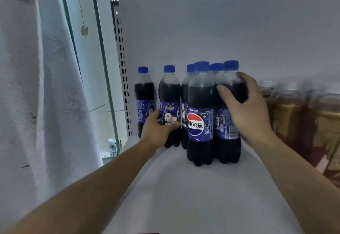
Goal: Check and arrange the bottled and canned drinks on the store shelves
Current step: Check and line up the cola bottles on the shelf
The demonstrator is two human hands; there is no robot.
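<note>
Straightening the row: left hand (158, 129) grips one cola bottle (169, 90), right hand (245, 110) clasps the front-right bottle (228, 147); aligning them likely comes next.

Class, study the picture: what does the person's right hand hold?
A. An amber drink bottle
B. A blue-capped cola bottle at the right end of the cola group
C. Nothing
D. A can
B: the right hand curls round the upper body of the rightmost cola bottle, thumb in front; the blurred amber bottles stand further right.
</note>
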